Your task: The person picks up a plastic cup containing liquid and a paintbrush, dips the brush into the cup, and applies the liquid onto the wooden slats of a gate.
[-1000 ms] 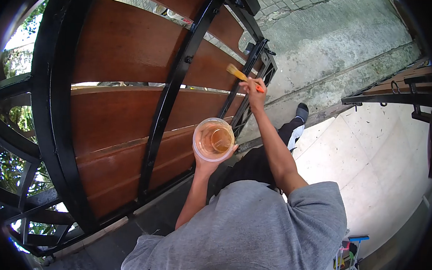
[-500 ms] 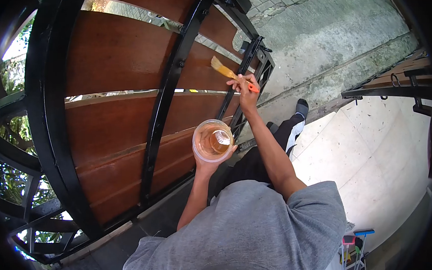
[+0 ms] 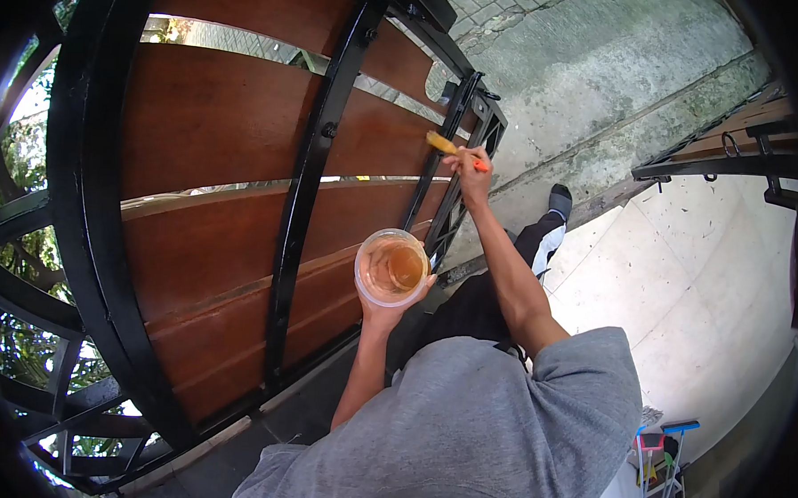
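Observation:
My left hand (image 3: pixel 384 312) is wrapped round a clear plastic tub (image 3: pixel 368 279) with some amber liquid in its bottom. In my right hand (image 3: pixel 471 168), fingers closed on the handle, is a paintbrush (image 3: pixel 443 144) with an orange handle end and pale, stained bristles. The bristles point left and overlap the edge of a brown wooden plank (image 3: pixel 382 132) beside a black metal upright (image 3: pixel 431 166). These planks belong to a gate (image 3: pixel 309 169) with a black metal frame, standing to my left. The tub is held below the brush, in front of the lower planks.
Concrete pavement (image 3: pixel 593 88) lies beyond the gate. White floor tiles (image 3: pixel 683 270) spread at right, under another black metal gate edge (image 3: pixel 732 168). A blue-headed broom (image 3: pixel 681 427) and a red dustpan (image 3: pixel 651 442) stand at lower right. Foliage shows through the frame at left.
My right hand has shifted right and slightly down with the paintbrush, bringing the bristles toward the black upright. The tub stays about in place, tilted a little differently.

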### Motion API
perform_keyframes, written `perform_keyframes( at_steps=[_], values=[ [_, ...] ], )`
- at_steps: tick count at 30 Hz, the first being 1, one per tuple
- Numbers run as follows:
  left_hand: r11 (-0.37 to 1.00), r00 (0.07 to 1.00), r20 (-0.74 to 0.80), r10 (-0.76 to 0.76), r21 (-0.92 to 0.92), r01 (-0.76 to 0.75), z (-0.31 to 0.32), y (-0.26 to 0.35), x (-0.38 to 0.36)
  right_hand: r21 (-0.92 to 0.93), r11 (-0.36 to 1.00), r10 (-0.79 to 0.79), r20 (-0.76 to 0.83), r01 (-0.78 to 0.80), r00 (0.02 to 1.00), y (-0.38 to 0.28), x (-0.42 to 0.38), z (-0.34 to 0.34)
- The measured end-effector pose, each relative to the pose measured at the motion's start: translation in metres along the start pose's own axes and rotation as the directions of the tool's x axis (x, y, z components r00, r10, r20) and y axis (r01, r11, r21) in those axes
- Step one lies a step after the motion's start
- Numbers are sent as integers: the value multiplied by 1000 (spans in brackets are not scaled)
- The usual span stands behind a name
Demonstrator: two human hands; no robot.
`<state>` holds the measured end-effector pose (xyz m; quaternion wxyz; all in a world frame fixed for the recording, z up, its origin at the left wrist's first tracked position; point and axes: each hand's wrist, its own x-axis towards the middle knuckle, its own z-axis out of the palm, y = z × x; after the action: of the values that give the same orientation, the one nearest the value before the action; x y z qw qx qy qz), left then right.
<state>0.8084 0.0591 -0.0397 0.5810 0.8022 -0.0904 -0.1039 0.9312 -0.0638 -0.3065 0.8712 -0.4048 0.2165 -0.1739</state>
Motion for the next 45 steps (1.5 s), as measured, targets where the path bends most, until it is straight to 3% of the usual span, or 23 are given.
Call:
perform_keyframes(
  at_steps=[3, 7, 11, 12, 15, 17, 18, 22, 25, 28, 31, 35, 39, 41, 43, 45],
  values=[
    [999, 1000, -12, 3, -52, -4, 4, -1, 2, 146, 987, -58, -74, 69, 996, -23, 15, 11],
    [996, 999, -16, -49, -74, 47, 6, 3, 3, 36, 996, 80, -16, -80, 997, 29, 3, -5],
    [998, 1000, -15, -14, -62, 13, 4, 4, 4, 177, 983, 77, -182, -44, 980, 6, 4, -5],
    [999, 1000, -21, -17, -51, 16, 3, 1, 3, 304, 952, 92, -144, -44, 985, -5, 6, 5],
    [1000, 1000, -27, -6, -9, 6, 0, 1, 3, 229, 969, 98, -13, -93, 995, -4, 1, 26],
    [1000, 999, -31, 6, -3, -6, -1, 5, 3, 100, 987, 130, -26, -126, 991, 8, 4, 6],
    [1000, 999, -34, 11, -9, -11, -1, 7, 3, 55, 996, 67, -47, -64, 997, -1, 3, 6],
    [998, 995, -77, 62, -10, -63, -2, 7, 5, 84, 991, -108, 64, 102, 992, -109, -24, 54],
    [984, 977, -123, 174, -20, -178, -5, 12, 8, 157, 981, -149, 215, 116, 965, -156, -44, 92],
    [988, 982, -125, 139, -47, -146, -8, 10, 9, 95, 986, -161, 321, 137, 933, -106, -32, 89],
    [982, 977, -106, 184, -16, -187, -10, 7, 8, -4, 990, -133, 236, 138, 963, -110, -25, 64],
    [989, 983, -103, 149, 2, -149, -5, 2, 2, 137, 979, -189, 325, 152, 926, -169, -40, 102],
    [988, 986, -94, 138, -60, -144, 0, 2, 1, 119, 971, -235, 313, 207, 920, -124, -24, 104],
    [988, 987, -66, 149, -25, -151, -1, 4, 0, 105, 986, -156, 275, 132, 949, -119, -23, 85],
    [990, 989, -61, 135, -21, -136, -1, 5, 5, 170, 979, -147, 231, 109, 962, -132, -23, 81],
    [996, 995, -76, 66, -52, -70, 1, 5, 2, 171, 977, -172, 285, 127, 943, -153, -25, 89]
  ],
)
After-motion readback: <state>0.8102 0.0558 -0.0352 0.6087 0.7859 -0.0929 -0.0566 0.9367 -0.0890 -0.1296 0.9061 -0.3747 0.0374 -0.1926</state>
